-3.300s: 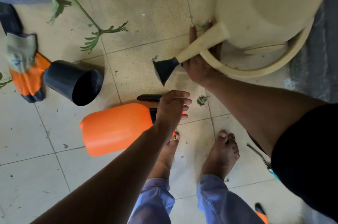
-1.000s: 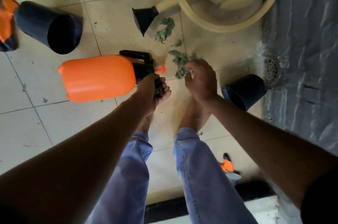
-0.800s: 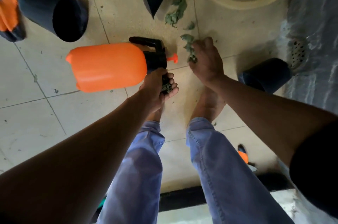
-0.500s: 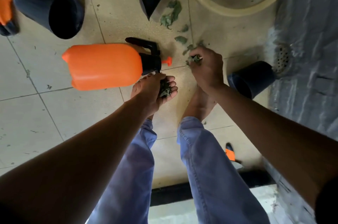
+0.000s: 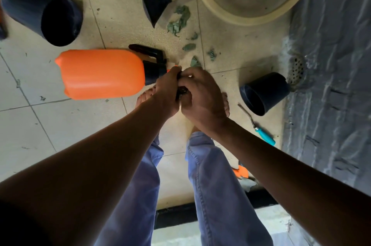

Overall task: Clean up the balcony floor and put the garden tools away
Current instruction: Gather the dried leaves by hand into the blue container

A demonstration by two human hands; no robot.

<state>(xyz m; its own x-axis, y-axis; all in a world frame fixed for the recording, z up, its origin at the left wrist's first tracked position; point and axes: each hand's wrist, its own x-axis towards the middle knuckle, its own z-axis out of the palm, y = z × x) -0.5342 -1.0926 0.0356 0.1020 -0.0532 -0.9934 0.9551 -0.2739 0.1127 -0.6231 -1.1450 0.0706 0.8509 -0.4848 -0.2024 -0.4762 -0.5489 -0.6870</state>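
Tiled balcony floor [image 5: 66, 125], both hands' grip (left [image 5: 167, 90], right [image 5: 200, 95]) clamped on leaf scraps [image 5: 182, 90]; no legible writing.

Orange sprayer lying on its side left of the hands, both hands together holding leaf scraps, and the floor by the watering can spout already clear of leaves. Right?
Not quite. The head view shows green leaf scraps on the tiles by the watering can spout. The rest holds: orange sprayer on its side, left hand and right hand together.
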